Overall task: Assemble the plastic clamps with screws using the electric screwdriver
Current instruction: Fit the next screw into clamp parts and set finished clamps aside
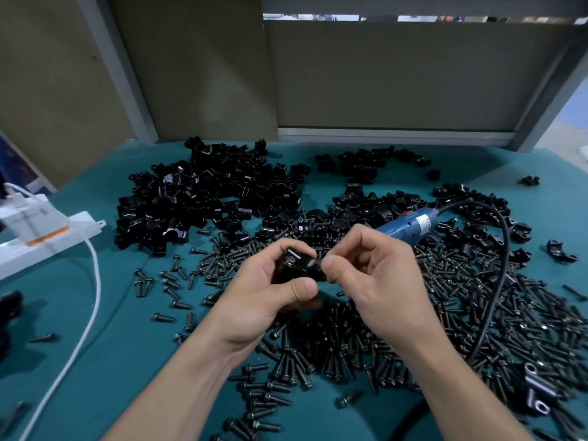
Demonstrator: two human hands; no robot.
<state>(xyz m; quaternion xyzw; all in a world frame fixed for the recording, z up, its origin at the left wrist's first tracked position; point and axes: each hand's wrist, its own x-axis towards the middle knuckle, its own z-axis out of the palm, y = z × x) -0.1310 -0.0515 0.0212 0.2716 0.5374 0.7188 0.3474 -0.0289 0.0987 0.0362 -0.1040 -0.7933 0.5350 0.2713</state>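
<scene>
- The left hand (pixel 270 294) grips a black clamp (pixel 300 265), fingers curled over its far side and thumb pressed on its near edge.
- A round screw head (pixel 291 260) shows on the clamp's top.
- The right hand (pixel 375 275) has its fingers curled, thumb and forefinger pinched at the clamp's right end. Whether a screw sits between them cannot be told.
- Both hands meet over the green table (pixel 127 361), close together.
- The blue screwdriver (pixel 410 225) lies untouched at 1 o'clock from the hands, its black cord (pixel 504 265) looping toward 4 o'clock.
- Loose screws (pixel 461 313) spread beneath and from 3 to 6 o'clock.
- A heap of clamp parts (pixel 206 192) lies at 11 o'clock.
- A white power strip (pixel 47 240) and white cable (pixel 94 281) sit at 9 o'clock.
</scene>
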